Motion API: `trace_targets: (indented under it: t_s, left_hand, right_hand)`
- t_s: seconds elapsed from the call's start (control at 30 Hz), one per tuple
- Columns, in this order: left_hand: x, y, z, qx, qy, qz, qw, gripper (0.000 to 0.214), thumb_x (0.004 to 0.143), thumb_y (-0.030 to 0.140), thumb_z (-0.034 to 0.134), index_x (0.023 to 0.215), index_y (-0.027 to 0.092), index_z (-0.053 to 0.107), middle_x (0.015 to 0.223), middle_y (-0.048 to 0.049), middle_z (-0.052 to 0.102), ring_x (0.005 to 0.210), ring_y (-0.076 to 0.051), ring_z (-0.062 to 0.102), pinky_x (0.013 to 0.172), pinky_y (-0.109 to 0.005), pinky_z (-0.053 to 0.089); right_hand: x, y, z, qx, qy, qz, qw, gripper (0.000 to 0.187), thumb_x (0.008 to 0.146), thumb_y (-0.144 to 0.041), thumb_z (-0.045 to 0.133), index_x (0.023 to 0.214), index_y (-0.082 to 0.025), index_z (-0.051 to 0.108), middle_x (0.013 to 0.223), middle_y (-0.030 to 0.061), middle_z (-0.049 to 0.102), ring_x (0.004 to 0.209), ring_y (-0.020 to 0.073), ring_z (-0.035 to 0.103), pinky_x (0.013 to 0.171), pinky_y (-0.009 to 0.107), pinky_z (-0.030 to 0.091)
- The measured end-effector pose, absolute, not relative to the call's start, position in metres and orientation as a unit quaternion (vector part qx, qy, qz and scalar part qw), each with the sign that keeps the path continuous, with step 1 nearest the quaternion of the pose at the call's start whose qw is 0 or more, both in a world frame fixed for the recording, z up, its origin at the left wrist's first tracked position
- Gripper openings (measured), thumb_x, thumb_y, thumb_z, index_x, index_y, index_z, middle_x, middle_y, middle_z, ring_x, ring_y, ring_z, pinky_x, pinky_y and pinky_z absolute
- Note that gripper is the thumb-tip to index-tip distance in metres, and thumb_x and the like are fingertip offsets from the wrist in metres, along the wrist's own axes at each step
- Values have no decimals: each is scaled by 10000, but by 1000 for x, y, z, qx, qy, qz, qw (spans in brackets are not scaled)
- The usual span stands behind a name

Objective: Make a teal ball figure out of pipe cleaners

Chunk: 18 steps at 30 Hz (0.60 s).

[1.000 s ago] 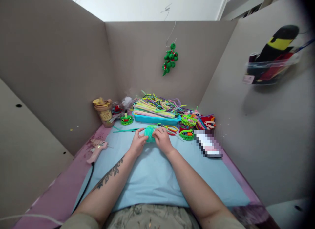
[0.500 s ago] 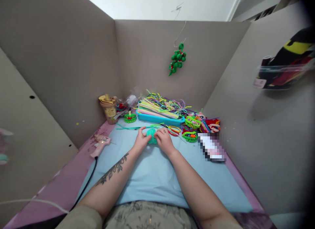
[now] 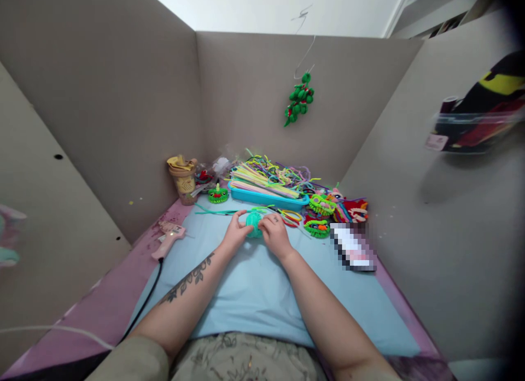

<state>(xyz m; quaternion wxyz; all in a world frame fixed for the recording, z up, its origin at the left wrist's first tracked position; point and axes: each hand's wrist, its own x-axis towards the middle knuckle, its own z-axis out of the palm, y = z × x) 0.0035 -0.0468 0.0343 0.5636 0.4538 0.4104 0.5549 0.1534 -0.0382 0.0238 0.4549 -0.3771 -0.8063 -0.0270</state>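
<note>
A small teal ball of wound pipe cleaner (image 3: 254, 223) sits between my two hands over the light blue mat (image 3: 254, 293). My left hand (image 3: 233, 236) grips its left side with curled fingers. My right hand (image 3: 275, 234) grips its right side, fingers closed over the top. A loose teal strand trails from the ball toward the back. Behind the hands lies a turquoise tray (image 3: 266, 198) piled with coloured pipe cleaners (image 3: 266, 176).
A pink glue gun (image 3: 168, 238) with a black cord lies at the left. A tan cup (image 3: 182, 176) stands in the back left corner. Finished green and red fuzzy figures (image 3: 328, 211) lie at the right. A green ornament (image 3: 298, 99) hangs on the back cardboard wall.
The view has shifted slightly, so everything sits a little further right in the picture. Both hands stay on the teal ball, with only small finger movements.
</note>
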Motion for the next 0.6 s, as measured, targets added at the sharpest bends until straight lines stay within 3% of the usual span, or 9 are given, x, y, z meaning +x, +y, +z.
trace_targets:
  t_s: [0.6]
  left_hand:
    - [3,-48,38,439,409,552,578,627,552,216,700,1120,133,447,509,80,529,459,-88,480,518,-209,374]
  right_hand:
    - [154,-38,24,-378,-803,-30,460,200,838,-93,463,747,-198,607,780,48,584,851,205,466,798,363,420]
